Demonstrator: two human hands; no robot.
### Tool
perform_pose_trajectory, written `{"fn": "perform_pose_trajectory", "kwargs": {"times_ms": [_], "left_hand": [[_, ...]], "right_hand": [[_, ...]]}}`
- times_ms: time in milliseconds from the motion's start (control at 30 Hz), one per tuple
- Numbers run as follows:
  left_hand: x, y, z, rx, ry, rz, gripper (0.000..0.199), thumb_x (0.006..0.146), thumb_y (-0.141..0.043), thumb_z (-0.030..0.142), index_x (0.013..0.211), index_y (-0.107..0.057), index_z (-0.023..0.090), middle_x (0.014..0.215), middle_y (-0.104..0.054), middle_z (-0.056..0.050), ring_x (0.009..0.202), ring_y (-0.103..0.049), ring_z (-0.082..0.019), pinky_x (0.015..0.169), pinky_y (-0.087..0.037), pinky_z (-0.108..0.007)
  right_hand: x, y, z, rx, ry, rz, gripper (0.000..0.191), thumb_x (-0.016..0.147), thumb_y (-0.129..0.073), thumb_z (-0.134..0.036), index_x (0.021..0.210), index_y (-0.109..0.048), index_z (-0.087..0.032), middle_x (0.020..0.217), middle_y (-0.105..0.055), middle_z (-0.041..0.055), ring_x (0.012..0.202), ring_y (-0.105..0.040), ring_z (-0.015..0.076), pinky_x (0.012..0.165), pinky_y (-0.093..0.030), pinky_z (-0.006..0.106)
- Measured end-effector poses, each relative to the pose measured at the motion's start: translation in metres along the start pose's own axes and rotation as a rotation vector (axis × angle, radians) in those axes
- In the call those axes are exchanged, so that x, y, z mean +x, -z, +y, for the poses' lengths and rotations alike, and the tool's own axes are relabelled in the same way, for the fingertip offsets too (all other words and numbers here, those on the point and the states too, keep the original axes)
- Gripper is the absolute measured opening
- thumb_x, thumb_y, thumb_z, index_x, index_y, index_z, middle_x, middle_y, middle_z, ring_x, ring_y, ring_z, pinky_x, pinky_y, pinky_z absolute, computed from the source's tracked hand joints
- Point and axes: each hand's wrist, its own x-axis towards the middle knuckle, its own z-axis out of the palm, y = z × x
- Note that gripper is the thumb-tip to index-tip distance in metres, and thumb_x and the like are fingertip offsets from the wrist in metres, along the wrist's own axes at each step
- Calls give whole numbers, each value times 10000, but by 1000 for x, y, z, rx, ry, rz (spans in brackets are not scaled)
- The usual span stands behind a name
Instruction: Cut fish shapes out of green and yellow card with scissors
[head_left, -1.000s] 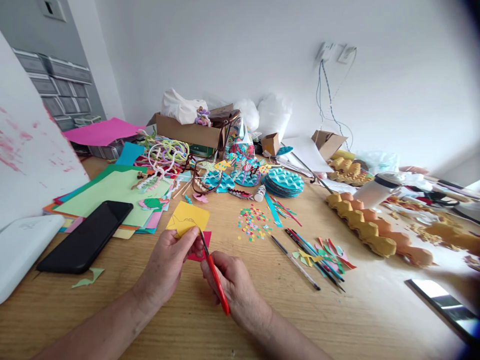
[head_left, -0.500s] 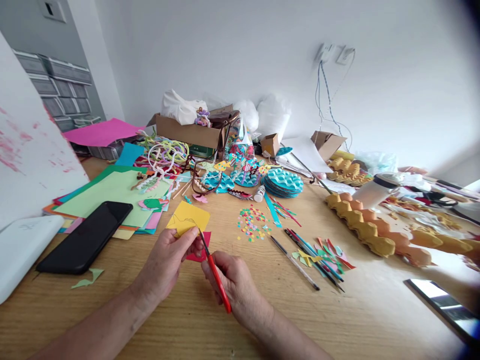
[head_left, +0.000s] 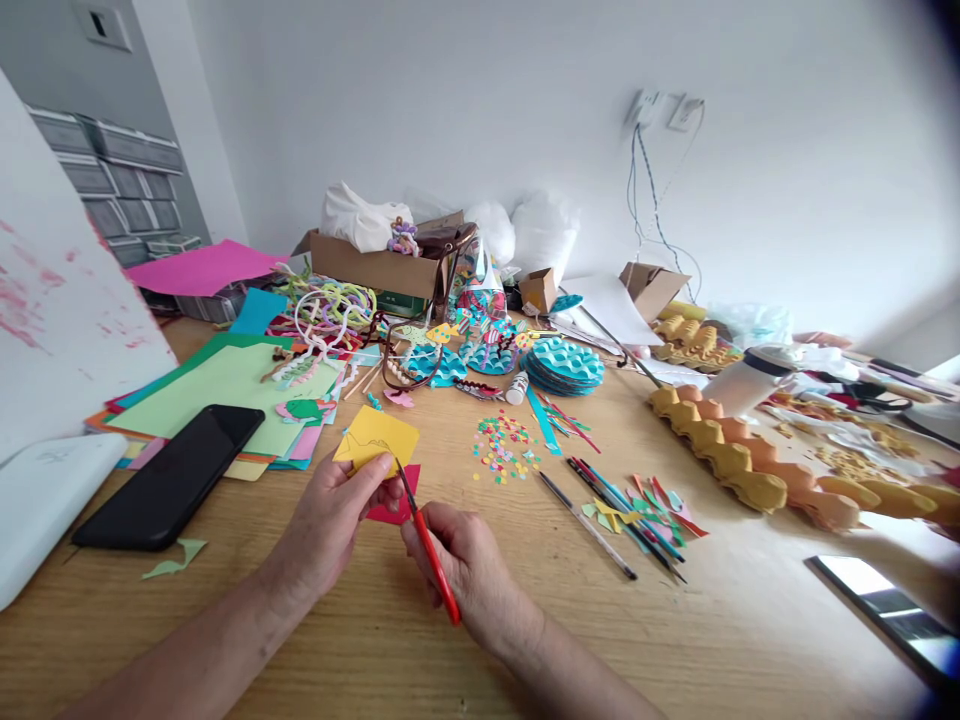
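My left hand [head_left: 330, 510] pinches the lower edge of a yellow paper piece [head_left: 382, 432] that has a pencil outline drawn on it. Red-handled scissors [head_left: 433, 562] are gripped in my right hand [head_left: 472, 565], their blades at the lower right edge of the yellow paper. Whether the blades are fully closed is hard to make out. Under and behind the fingers lies a red paper piece [head_left: 403, 500] on the wooden table [head_left: 390, 640]. Part of the paper is hidden by my left thumb and fingers.
To the left are a black phone [head_left: 172, 475] and stacked coloured paper [head_left: 217, 385]. Confetti dots [head_left: 506, 445], pencils [head_left: 589, 525] and paper scraps [head_left: 652, 515] lie right of my hands. Farther right are egg-carton strips [head_left: 720, 450] and another phone [head_left: 885, 610]; scalloped blue discs [head_left: 566, 365] stand behind.
Hardly anything differs. The whole view has shifted very slightly, and both hands keep their hold on the yellow paper and the scissors.
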Motion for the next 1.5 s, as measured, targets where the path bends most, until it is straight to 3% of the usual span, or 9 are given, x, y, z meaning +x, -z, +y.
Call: {"fn": "perform_pose_trajectory", "kwargs": {"times_ms": [1033,1500], "left_hand": [[-1,0,4,48,38,-54,95,579,-680,260,546,-651,175,497,-624,15,479,-548,-121,508,-471,-235],[2,4,5,71,-37,-72,111,615,-682,280,614,-628,183,557,-622,29,492,-539,-109,510,-469,-229]], "right_hand": [[-1,4,8,-48,11,-17,369,864,-476,-426,602,-397,-179,515,-350,-54,463,-327,63,443,-237,191],[0,7,1,-59,-2,-26,394,851,-485,-460,584,-403,-181,494,-371,-49,473,-332,75,447,-248,197]]}}
